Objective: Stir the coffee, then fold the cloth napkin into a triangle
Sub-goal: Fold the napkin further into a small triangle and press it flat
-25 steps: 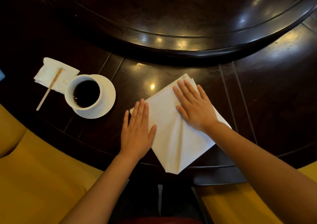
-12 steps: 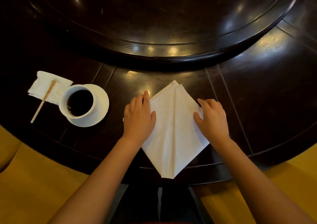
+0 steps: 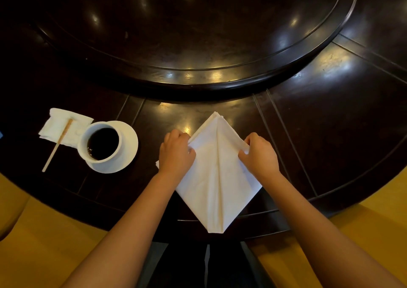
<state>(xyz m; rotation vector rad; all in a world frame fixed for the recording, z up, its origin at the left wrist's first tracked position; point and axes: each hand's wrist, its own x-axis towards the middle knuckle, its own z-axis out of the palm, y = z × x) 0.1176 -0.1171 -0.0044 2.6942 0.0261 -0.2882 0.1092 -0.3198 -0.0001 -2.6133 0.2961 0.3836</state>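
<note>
1. White cloth napkin (image 3: pixel 217 177) lies on the dark polished wooden surface (image 3: pixel 330 133) at its near edge, set as a diamond. One point faces away from the person; the near point overhangs the rim. A raised crease runs down its middle from far point to near point.
2. Left hand (image 3: pixel 176 153): fingers curled, pinching the napkin's left edge just below the far point. A small bit of cloth shows beyond the wrist on the left.
3. Right hand (image 3: pixel 259 153): fingers curled, pinching the napkin's right edge at about the same height as the left hand. Cloth is slightly bunched under the fingertips.
4. White ceramic cup of black coffee (image 3: pixel 100 143) stands on a white round saucer (image 3: pixel 130 142), left of the napkin and apart from it.
5. Thin wooden stir stick (image 3: pixel 57 144) lies slantwise with its far end on a folded white paper napkin (image 3: pixel 55 126), just left of the cup; its near end rests on the surface.
6. Large dark round raised turntable (image 3: pixel 198 34) fills the far part of the surface.
7. Yellow upholstered seat (image 3: pixel 44 243) shows on both sides of the person's arms.
</note>
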